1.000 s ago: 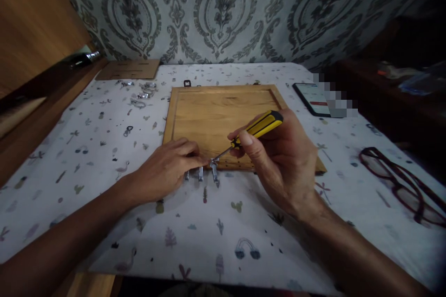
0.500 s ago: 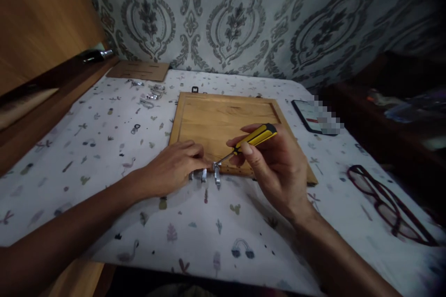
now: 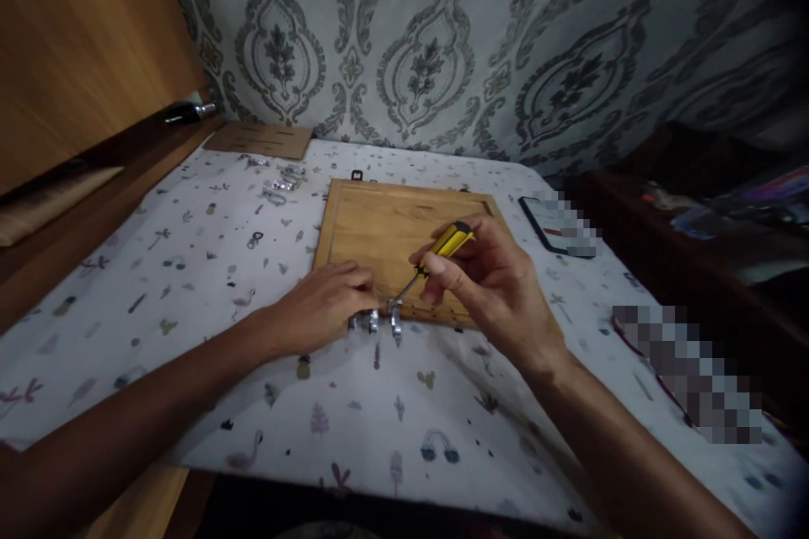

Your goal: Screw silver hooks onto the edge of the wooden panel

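A wooden board [image 3: 392,227] with a raised frame lies flat on the cloth-covered table. Several shiny metal hooks [image 3: 396,322] hang along its near edge. In my right hand [image 3: 499,290] is a yellow-and-black screwdriver [image 3: 450,246], gripped between thumb and fingers. Its shaft slants down to the left, the tip at the top of the rightmost hook. My left hand [image 3: 334,299] rests on the board's near left corner, fingers bent together and fingertips beside that same hook. Whatever they pinch is hidden.
Loose metal hooks [image 3: 281,185] lie at the back left, before a brown cardboard piece [image 3: 259,141]. To the right are a phone [image 3: 549,227] and a partly blurred-out pair of glasses [image 3: 657,379]. A wooden cabinet [image 3: 82,59] borders the left side; a patterned wall rises behind.
The view has shifted slightly. My right hand and the screwdriver handle have turned a little, the shaft now steeper, with the tip still at the hook. My left hand stays in place.
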Motion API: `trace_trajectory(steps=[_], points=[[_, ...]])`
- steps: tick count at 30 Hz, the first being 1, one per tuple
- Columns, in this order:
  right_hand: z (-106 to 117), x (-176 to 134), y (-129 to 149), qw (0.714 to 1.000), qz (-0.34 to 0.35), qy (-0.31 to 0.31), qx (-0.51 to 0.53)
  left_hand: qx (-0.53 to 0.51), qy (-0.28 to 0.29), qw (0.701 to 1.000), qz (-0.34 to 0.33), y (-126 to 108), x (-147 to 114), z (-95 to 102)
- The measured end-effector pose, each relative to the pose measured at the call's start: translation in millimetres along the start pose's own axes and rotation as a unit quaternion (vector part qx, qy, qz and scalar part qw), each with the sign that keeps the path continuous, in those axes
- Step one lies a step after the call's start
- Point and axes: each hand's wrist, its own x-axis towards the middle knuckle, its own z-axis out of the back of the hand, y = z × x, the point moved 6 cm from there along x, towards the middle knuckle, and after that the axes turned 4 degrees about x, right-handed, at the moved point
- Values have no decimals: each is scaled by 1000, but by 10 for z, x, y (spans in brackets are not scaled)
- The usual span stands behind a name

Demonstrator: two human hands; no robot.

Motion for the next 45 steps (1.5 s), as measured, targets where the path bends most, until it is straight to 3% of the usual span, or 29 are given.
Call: trace_trajectory(steps=[4,10,21,28,37,45], points=[[-5,-3,57,999,23,32,10,-1,-10,1000,-6,1,-4,3],[-13,49,76,999,30,-19,21,4,17,1000,-4,3,21,10],[-24,-13,50,997,59,2,41,-17,10,1000,1,-9,22,38],[37,-50,84,993,81,-65,56,-24,-10,1000,-12,-5,23,37],[31,-75,35,997,69,-22,25,-7,2,1000,-7,-1,26,26],[65,-73,29,990,94,-54,85,-11,-4,1000,-11,-3,23,33]])
